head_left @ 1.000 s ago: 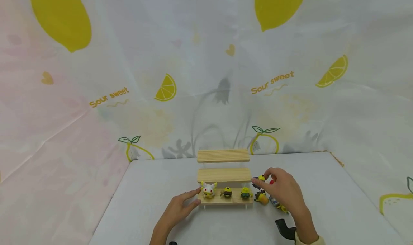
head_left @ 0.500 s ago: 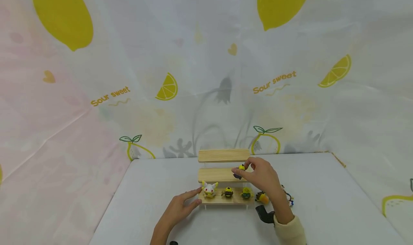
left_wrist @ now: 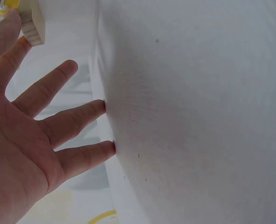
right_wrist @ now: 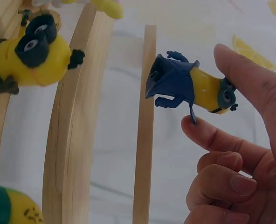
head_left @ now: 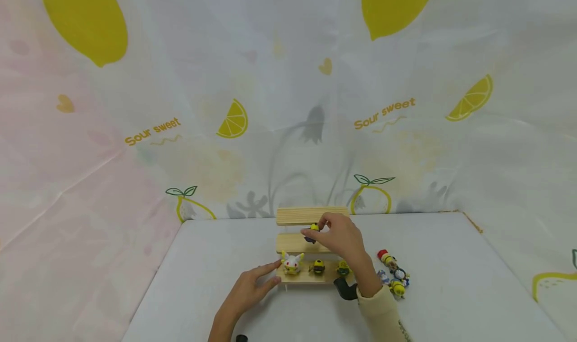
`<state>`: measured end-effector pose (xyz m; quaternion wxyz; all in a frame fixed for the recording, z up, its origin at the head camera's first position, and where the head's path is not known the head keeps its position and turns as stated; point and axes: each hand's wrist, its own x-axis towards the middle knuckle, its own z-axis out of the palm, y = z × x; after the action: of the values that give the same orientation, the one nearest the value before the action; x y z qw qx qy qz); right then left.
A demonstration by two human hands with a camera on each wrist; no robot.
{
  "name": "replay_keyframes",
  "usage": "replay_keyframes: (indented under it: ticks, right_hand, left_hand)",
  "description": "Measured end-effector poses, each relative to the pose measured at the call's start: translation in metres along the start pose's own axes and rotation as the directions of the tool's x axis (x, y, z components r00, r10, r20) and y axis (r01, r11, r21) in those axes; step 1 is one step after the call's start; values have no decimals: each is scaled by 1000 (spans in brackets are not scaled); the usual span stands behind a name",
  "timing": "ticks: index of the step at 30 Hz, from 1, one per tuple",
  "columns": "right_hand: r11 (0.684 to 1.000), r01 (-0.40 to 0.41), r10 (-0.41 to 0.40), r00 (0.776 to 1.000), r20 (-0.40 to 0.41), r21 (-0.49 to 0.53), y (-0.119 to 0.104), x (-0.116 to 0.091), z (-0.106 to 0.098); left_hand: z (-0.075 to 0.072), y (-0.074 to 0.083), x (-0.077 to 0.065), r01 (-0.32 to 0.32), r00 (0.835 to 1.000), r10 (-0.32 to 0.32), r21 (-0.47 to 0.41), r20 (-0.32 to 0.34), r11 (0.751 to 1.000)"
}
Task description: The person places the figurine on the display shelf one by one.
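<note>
My right hand pinches a Minion figure in a blue dress between thumb and index finger. It is above the middle tier of a three-tier wooden shelf. On the lowest tier stand a white figure with yellow ears, a Minion figure with dark goggles and a yellow-green figure, partly behind my right arm. My left hand is at the left end of that tier, thumb and index finger touching the wood. In the left wrist view its other fingers spread out straight.
Several small figures lie in a cluster on the white table, right of the shelf. A lemon-print cloth hangs behind the table. A dark bent piece sits by my right wrist.
My right hand has carried the blue-dressed Minion figure left, from beside the shelf to over its middle tier. The orange figure right of the shelf is now hidden. The left hand stays put.
</note>
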<state>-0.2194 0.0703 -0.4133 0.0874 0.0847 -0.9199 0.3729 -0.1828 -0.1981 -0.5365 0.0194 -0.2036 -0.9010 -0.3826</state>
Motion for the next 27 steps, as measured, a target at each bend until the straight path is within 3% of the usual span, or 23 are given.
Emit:
replay_keyframes:
  ticks: [10,27]
  right_hand:
    - [1000,13,-12,1000,21,-21,-14,9,25]
    - [996,-6,8,1000,14,-89,-30,14,52]
  left_hand:
    - [-2,0,0,-7,1000,7,-11,-7,1000]
    - [-1,-2,0,11,1000,-11,-25,4,1000]
